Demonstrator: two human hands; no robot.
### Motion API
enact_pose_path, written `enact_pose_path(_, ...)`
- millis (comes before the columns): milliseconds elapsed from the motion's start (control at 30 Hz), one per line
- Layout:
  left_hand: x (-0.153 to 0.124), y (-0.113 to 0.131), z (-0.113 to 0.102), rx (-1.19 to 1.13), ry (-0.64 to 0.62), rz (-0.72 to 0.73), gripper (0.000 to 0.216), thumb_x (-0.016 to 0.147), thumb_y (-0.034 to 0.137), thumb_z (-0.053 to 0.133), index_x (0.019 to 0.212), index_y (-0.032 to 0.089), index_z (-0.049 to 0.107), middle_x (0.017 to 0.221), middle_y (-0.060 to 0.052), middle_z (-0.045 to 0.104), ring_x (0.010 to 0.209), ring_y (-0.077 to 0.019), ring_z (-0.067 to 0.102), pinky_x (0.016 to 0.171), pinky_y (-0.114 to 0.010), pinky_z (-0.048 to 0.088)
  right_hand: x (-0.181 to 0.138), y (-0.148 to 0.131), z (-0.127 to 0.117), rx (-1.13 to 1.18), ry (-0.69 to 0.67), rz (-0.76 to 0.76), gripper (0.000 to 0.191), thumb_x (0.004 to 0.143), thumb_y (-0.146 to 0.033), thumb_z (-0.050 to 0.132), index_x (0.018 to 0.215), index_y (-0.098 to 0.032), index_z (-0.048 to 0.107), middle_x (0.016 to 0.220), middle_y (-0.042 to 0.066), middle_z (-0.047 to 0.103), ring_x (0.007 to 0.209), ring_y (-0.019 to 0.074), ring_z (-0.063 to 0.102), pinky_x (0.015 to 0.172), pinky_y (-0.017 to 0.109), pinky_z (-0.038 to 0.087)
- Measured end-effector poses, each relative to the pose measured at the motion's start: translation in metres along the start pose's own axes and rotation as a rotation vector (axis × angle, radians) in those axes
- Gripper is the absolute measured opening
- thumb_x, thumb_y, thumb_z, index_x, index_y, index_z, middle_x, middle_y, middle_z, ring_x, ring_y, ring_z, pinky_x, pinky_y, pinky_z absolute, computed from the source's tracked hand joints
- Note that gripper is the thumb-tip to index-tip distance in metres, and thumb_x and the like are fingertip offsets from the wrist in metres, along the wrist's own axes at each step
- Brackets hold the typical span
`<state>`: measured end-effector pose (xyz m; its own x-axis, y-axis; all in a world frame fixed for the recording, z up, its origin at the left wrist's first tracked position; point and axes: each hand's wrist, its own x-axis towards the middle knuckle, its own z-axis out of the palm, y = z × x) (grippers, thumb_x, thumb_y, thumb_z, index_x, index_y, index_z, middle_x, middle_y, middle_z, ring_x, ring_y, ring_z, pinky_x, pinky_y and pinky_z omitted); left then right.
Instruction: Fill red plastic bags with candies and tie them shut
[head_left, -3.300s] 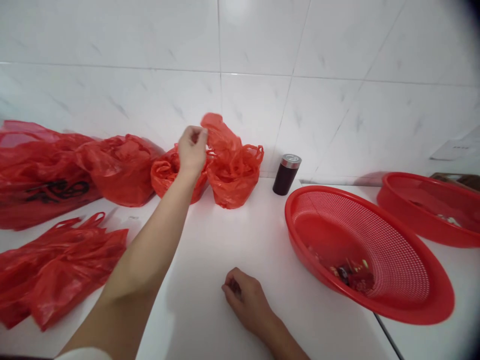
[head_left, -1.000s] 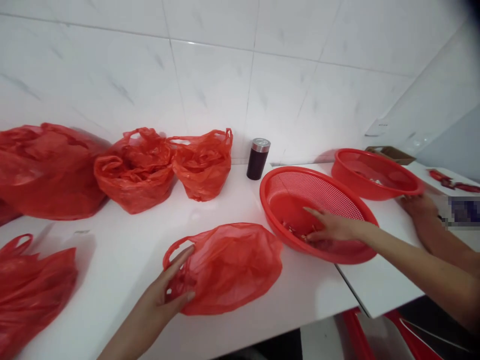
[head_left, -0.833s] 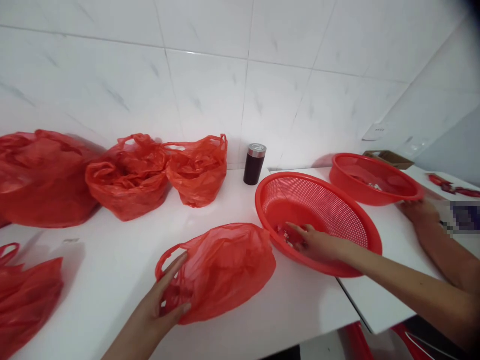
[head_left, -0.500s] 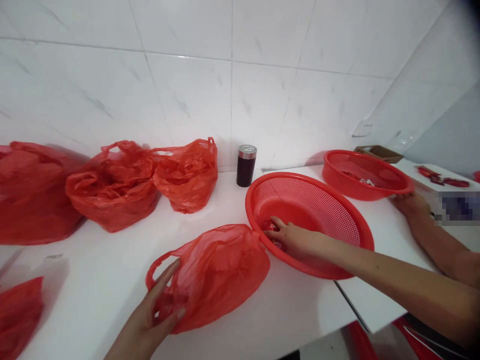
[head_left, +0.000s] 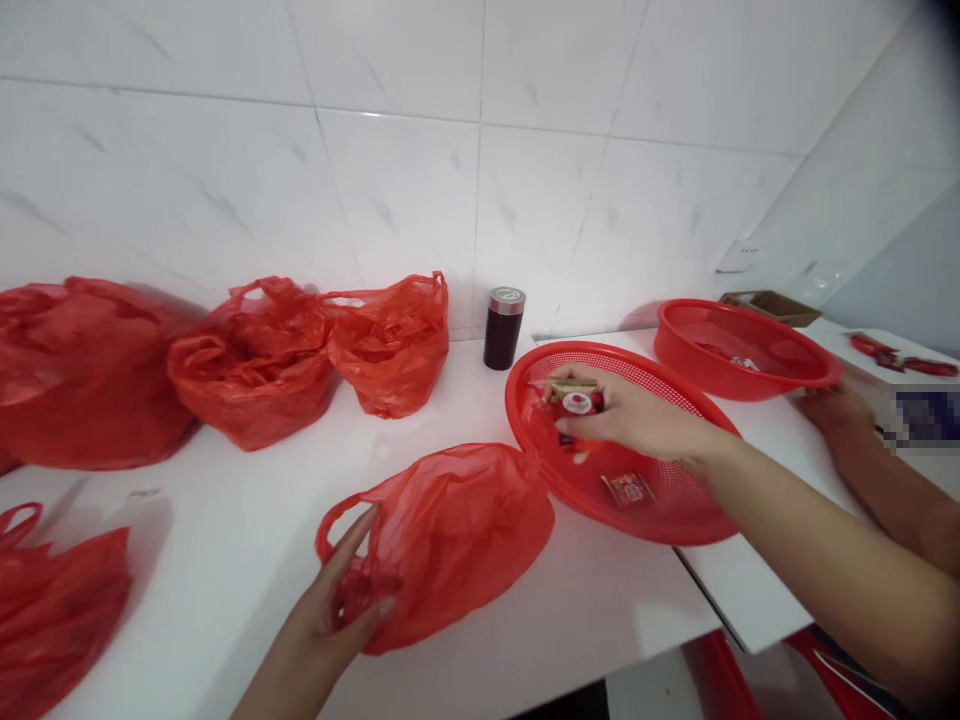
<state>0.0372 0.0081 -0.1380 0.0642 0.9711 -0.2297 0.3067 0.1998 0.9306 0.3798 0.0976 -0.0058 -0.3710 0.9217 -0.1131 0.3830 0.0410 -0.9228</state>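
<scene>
My left hand [head_left: 319,625] is at the mouth of a red plastic bag [head_left: 465,545], its thumb and fingers holding the edge near a loop handle. The bag lies on its side on the white table, touching the colander. My right hand [head_left: 637,415] is closed on small wrapped snack packets [head_left: 577,403], one with a round white label; how many is hidden by the fingers. It is over a red plastic colander [head_left: 525,372]. One small red and gold packet [head_left: 628,488] lies on the colander's bottom.
Several red plastic bags [head_left: 390,350] stand along the tiled wall, another [head_left: 60,610] at left front. A dark tumbler [head_left: 504,330] stands behind the colander. At right, another person's hand [head_left: 836,410] is at a second red basin [head_left: 750,372]. A brown tray [head_left: 780,308] is behind it.
My right hand has risen from the colander's bottom with packets in its fingers, uncovering one packet below. My left hand stays at the bag. The view has shifted slightly left.
</scene>
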Motion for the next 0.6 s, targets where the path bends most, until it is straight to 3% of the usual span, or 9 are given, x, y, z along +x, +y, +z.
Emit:
enact_pose_path(67,0.000,0.002,0.006,-0.053,-0.026,0.010,0.079,0.079,0.045,0.065,0.149,0.032,0.030,0.150,-0.007,0.044,0.136,-0.0310,0.041,0.109,-0.047,0.036,-0.006,-0.019,0.038,-0.006,-0.115,-0.132,0.038,0.076,-0.020,0.064,0.112,-0.028,0.054,0.090,-0.001,0.057,0.076,0.0137,0.059,0.069,0.027,0.051)
enact_pose_path(133,-0.001,0.006,0.012,-0.117,-0.028,0.024,0.079,0.081,0.043,0.063,0.150,0.033,0.027,0.152,-0.007,0.040,0.138,-0.0302,0.038,0.109,-0.046,0.037,-0.002,-0.022,0.076,-0.212,-0.221,-0.210,0.042,0.072,-0.018,0.066,0.111,-0.030,0.057,0.105,0.001,0.057,0.080,0.0137,0.059,0.071,0.027,0.050)
enact_pose_path(200,-0.002,0.010,0.018,-0.145,-0.020,0.048,0.079,0.082,0.042,0.063,0.151,0.033,0.025,0.154,-0.006,0.036,0.140,-0.0295,0.035,0.109,-0.045,0.037,0.008,-0.015,0.105,-0.499,-0.320,-0.192,0.046,0.072,-0.018,0.066,0.116,-0.029,0.058,0.120,0.007,0.052,0.082,0.0162,0.060,0.072,0.032,0.050)
enact_pose_path(267,-0.004,0.015,0.021,-0.106,0.010,0.087,0.076,0.082,0.041,0.063,0.150,0.034,0.028,0.155,-0.006,0.035,0.140,-0.0299,0.034,0.109,-0.044,0.037,0.017,-0.007,0.116,-0.696,-0.356,-0.164,0.050,0.074,-0.022,0.068,0.123,-0.027,0.056,0.130,0.011,0.047,0.089,0.0216,0.061,0.076,0.037,0.050)
enact_pose_path(333,-0.006,0.017,0.022,-0.022,0.096,0.129,0.072,0.084,0.041,0.061,0.148,0.035,0.031,0.154,-0.006,0.036,0.139,-0.0305,0.035,0.110,-0.045,0.036,0.019,-0.008,0.106,-0.690,-0.289,-0.207,0.047,0.079,-0.031,0.067,0.125,-0.028,0.056,0.132,0.011,0.048,0.097,0.0237,0.060,0.082,0.039,0.049)
enact_pose_path(433,-0.009,0.016,0.021,0.106,0.213,0.183,0.068,0.085,0.043,0.058,0.148,0.034,0.033,0.152,-0.006,0.038,0.140,-0.0319,0.034,0.108,-0.045,0.038,0.005,-0.015,0.065,-0.521,-0.029,-0.232,0.033,0.090,-0.042,0.052,0.119,-0.027,0.057,0.119,0.006,0.060,0.094,0.0180,0.061,0.081,0.031,0.049)
enact_pose_path(533,-0.010,0.009,0.017,0.144,0.176,0.186,0.066,0.086,0.046,0.056,0.147,0.035,0.034,0.154,-0.007,0.035,0.132,-0.0328,0.045,0.094,-0.041,0.051,-0.013,0.000,0.020,-0.688,0.177,-0.065,0.029,0.092,-0.039,0.048,0.115,-0.024,0.057,0.116,0.008,0.062,0.096,0.0201,0.061,0.080,0.031,0.047)
enact_pose_path(600,-0.009,0.004,0.013,0.118,0.150,0.192,0.062,0.087,0.045,0.056,0.145,0.037,0.037,0.153,-0.006,0.036,0.123,-0.0300,0.054,0.088,-0.037,0.054,-0.020,0.026,0.002,-0.872,0.150,0.171,0.031,0.081,-0.032,0.061,0.110,-0.021,0.060,0.109,0.012,0.064,0.084,0.0221,0.064,0.069,0.032,0.046)
